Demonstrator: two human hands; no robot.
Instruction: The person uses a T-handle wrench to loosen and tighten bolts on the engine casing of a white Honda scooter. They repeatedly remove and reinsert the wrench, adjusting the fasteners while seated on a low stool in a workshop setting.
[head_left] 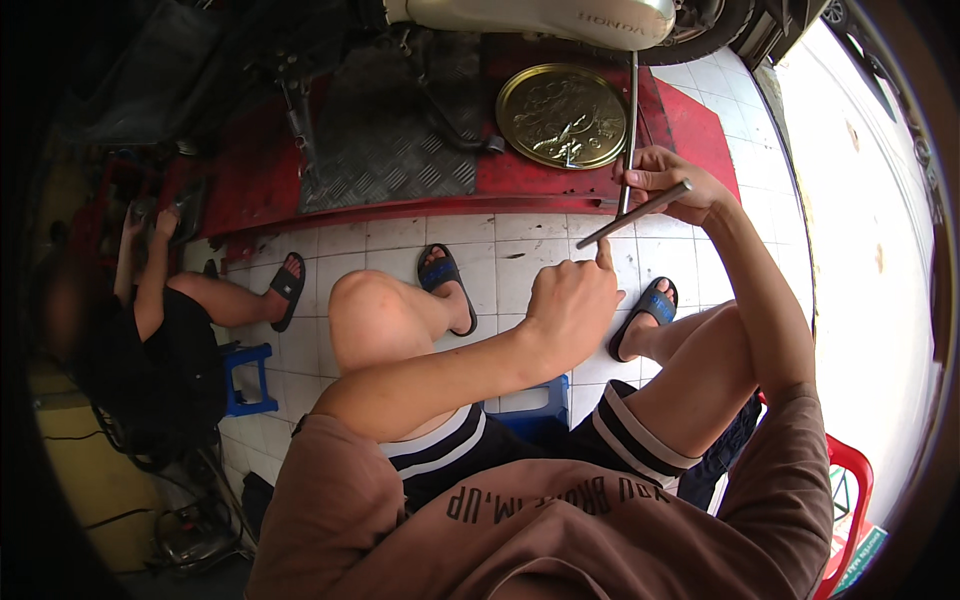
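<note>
My right hand (675, 185) is closed round the shaft of a metal T-handle wrench (630, 125). The shaft runs up to the underside of a silver scooter's body (540, 14). Its crossbar slants across in front of my right hand. My left hand (572, 308) is just below the crossbar, with its index finger stretched up against or very near the bar. Its other fingers are curled and grip nothing that I can see. Left of the shaft, a round gold-coloured metal tray (513, 142) holds several small metal parts.
The scooter stands over a red platform (700, 120) with a grey tread plate (390, 130). A metal lever (450, 125) reaches down left of the tray. At left a co-worker (150, 330) sits with both hands at the platform, near a blue stool (250, 380). Behind my right is a red chair (850, 470).
</note>
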